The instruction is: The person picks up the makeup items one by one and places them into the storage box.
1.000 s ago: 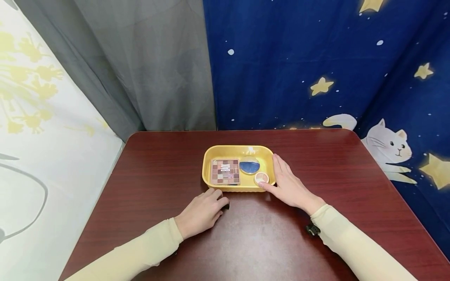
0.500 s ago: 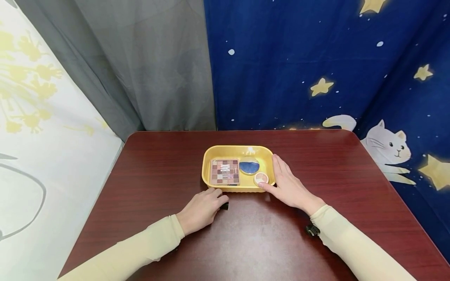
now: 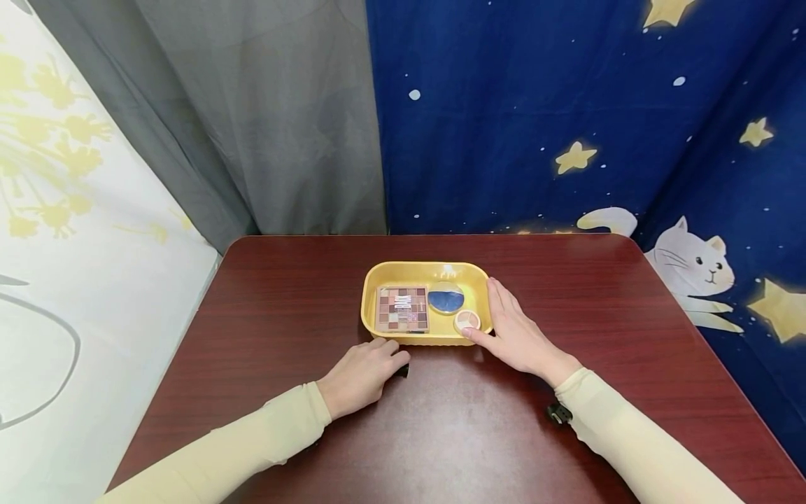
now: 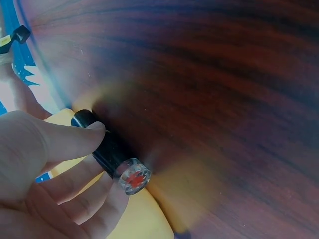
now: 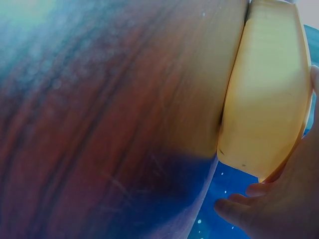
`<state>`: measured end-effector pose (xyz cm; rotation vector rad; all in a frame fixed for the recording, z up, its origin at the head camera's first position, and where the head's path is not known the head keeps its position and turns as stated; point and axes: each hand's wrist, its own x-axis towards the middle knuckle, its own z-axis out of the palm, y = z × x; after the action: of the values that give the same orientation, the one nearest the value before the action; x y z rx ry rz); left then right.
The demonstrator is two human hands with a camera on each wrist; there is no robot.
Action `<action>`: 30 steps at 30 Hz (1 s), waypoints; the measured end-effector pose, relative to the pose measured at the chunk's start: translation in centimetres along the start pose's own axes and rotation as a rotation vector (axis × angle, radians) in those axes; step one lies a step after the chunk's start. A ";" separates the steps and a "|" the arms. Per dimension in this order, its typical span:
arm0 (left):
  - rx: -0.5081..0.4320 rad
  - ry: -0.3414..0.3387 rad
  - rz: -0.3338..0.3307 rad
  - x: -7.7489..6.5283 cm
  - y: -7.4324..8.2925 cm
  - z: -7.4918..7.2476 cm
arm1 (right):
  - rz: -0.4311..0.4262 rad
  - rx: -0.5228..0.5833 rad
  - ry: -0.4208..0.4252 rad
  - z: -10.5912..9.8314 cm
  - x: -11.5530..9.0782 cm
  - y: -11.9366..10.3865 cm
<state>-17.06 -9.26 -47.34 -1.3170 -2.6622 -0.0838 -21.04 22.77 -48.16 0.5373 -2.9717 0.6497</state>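
My left hand point(image 3: 357, 378) pinches a small black lipstick tube point(image 4: 110, 153) between thumb and fingers, just in front of the yellow tray point(image 3: 434, 340). Its clear end with a red shape inside shows in the left wrist view; most of it is hidden in the head view. My right hand point(image 3: 521, 340) holds the tray's right front corner, thumb over the rim, fingers along the outer side. In the tray lie a square eyeshadow palette point(image 3: 403, 309), a round clear-and-blue item point(image 3: 446, 299) and a small round compact point(image 3: 468, 320) with three sections, right by the thumb.
The dark red wooden table point(image 3: 302, 294) extends around the tray on all sides. Behind it hang a grey curtain point(image 3: 302, 140) and a blue one point(image 3: 491, 126) with stars. A black strap point(image 3: 559, 413) sits at the right wrist.
The left hand has turned slightly with the lipstick tube over the second, its fingers staying by the tray's front. The right hand and tray hold their place.
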 end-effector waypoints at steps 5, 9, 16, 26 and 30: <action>-0.011 -0.002 0.014 -0.1 0.1 -0.1 | 0.000 0.000 0.001 0.0 0.0 0.0; -0.025 0.025 0.026 0.0 0.2 -0.4 | 0.005 0.002 0.002 0.0 -0.1 0.0; -0.102 0.059 0.034 0.2 0.7 -1.0 | 0.004 0.006 -0.003 0.0 -0.1 0.1; -0.180 0.102 0.014 1.2 0.9 -2.4 | 0.012 0.009 -0.008 0.2 -0.1 0.2; -0.188 0.124 0.008 1.8 0.9 -3.1 | 0.012 0.009 -0.007 0.1 -0.1 0.1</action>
<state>-16.98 -7.68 -43.97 -1.3274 -2.5960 -0.4110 -21.04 22.84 -48.35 0.5243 -2.9818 0.6644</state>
